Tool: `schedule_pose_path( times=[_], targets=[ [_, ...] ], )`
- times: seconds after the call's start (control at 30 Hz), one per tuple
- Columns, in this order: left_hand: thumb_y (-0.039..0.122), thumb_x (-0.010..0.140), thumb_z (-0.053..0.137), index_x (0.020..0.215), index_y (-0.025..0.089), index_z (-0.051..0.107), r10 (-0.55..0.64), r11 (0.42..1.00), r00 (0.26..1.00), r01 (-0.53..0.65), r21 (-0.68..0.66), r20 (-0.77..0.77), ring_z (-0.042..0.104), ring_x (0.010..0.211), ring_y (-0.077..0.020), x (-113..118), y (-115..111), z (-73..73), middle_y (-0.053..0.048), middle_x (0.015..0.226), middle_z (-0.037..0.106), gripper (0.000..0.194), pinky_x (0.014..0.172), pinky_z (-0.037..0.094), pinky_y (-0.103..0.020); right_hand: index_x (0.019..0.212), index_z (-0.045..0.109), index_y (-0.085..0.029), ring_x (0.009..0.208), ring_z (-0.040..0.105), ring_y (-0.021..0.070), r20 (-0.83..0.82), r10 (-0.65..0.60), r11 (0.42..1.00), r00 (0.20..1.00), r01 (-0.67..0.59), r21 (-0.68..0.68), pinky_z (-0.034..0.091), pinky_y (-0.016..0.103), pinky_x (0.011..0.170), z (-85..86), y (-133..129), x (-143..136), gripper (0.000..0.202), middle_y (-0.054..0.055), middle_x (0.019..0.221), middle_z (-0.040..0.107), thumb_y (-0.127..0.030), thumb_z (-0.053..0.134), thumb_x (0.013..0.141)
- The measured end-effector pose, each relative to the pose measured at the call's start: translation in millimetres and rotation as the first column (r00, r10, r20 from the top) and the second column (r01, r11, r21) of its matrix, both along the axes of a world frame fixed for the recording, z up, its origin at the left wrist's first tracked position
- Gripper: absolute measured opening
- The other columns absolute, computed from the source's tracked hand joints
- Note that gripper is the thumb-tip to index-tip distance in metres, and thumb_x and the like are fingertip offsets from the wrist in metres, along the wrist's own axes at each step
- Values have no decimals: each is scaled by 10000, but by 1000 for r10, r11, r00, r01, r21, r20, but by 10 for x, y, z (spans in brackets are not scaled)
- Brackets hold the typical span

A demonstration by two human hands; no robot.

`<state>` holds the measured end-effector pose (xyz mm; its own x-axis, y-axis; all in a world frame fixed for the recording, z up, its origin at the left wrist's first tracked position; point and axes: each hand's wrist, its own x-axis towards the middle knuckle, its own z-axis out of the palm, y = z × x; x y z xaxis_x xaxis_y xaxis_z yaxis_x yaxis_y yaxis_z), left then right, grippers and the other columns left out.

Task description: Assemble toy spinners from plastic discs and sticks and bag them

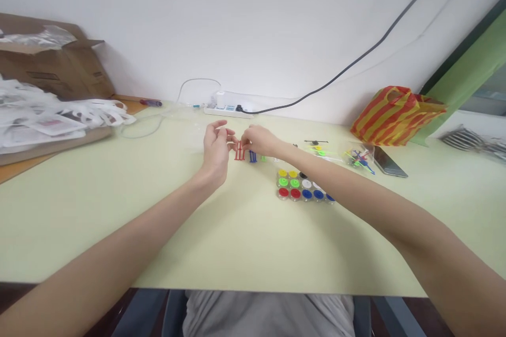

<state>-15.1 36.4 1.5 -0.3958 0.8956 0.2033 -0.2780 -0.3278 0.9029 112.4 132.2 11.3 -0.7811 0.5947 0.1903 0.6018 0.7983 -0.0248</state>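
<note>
My left hand (216, 148) is raised above the table, palm turned inward, with its fingers curved and apart. It is just left of some thin red plastic pieces (239, 152) set side by side. My right hand (259, 140) has its fingertips pinched together at the right edge of the red pieces; what is between them is too small to make out. Dark blue plastic pieces (253, 156) sit just below the right fingers, with a small light green piece (263, 158) beside them. Nearer me, the right forearm partly covers a clear tray of round coloured discs (294, 193).
On the right lie loose coloured parts (318, 150), a clear bag of parts (359, 159), a phone (389, 161) and a striped bag (397, 116). A power strip (225, 111) runs along the wall. White bundles (51, 116) and a cardboard box (67, 66) occupy the left.
</note>
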Motion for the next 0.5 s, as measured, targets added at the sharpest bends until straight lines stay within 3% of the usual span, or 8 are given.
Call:
schedule_pose_path(
  times=[0.23,0.37,0.5],
  targets=[
    [186,979,497,1028,253,490,109,976,992,-95,197,-64,560,613,-98,-29,-74,119,4,874,613,83,532,436,-219,871,787,-145,950,571,229,-141,38,999,989,-41,-19,401,315,804,269,-198,227,139,86,887,734,-113,655,899],
    [341,937,632,986,249,508,28,985,986,2,173,-166,531,545,-86,4,-107,117,10,856,639,163,489,410,-216,841,736,-176,1017,562,244,-365,109,994,925,-104,33,426,364,889,327,-391,582,99,84,1004,681,-168,667,911],
    [396,900,692,944,216,558,-74,983,946,122,136,-315,519,523,-83,126,-174,26,2,807,654,229,462,391,-214,839,666,-209,1090,592,250,-607,39,999,794,-36,18,443,428,971,323,-776,987,105,91,1140,686,-243,656,938]
  ],
)
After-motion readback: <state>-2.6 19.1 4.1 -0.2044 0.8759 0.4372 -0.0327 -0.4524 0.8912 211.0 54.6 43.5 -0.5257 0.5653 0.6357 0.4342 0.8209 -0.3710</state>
